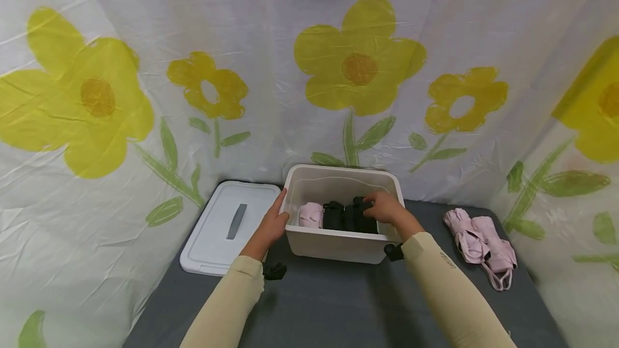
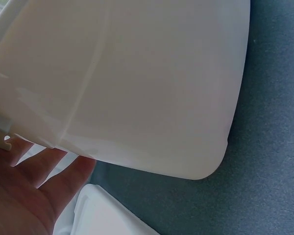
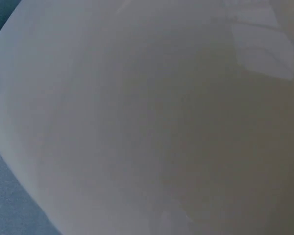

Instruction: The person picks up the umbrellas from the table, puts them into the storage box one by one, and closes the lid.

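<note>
A white plastic storage bin stands at the back middle of the dark table. My left hand grips its left end, with fingers along the outer side near the rim. Inside, in a row, lie a pink rolled cloth bundle and black rolled bundles. My right hand reaches over the front right rim and pinches the top of the rightmost black bundle. The right wrist view shows only the bin's outer wall; the hand is hidden there.
A white lid with a grey handle lies left of the bin. Two pink rolled bundles with thin straps lie on the table at the right. A flower-printed cloth hangs close behind the table.
</note>
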A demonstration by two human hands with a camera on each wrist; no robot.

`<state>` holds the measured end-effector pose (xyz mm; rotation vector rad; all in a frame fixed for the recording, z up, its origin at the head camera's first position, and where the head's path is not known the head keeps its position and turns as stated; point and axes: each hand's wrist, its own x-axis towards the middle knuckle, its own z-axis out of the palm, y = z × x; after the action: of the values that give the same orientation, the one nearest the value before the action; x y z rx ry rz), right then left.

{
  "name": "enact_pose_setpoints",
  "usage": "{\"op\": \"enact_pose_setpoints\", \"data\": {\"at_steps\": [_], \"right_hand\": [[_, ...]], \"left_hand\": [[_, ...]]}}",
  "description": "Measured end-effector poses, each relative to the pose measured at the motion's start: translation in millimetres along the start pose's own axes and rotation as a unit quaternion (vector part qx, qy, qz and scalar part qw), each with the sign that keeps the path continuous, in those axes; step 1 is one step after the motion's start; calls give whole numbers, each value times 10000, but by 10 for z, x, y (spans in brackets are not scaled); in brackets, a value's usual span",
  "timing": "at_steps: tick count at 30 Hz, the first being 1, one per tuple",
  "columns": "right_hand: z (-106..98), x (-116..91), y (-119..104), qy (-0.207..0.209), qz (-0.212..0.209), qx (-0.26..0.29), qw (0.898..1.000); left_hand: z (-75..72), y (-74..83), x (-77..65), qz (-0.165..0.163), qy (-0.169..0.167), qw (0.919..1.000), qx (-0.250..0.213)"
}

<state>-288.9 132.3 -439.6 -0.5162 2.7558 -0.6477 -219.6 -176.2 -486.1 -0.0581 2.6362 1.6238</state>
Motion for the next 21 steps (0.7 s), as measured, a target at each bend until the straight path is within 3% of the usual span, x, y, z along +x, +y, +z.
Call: {"op": "enact_pose_setpoints", "data": {"at_steps": [10,21], "right_hand": [[-66,-173,27,-316,-42,442,9985],[-167,-333,48,-1,-267,778,9966]], "left_hand": [[7,-39,28,-64,-10,10000,40],[5,-49,31,-43,-68,10000,16]]}}
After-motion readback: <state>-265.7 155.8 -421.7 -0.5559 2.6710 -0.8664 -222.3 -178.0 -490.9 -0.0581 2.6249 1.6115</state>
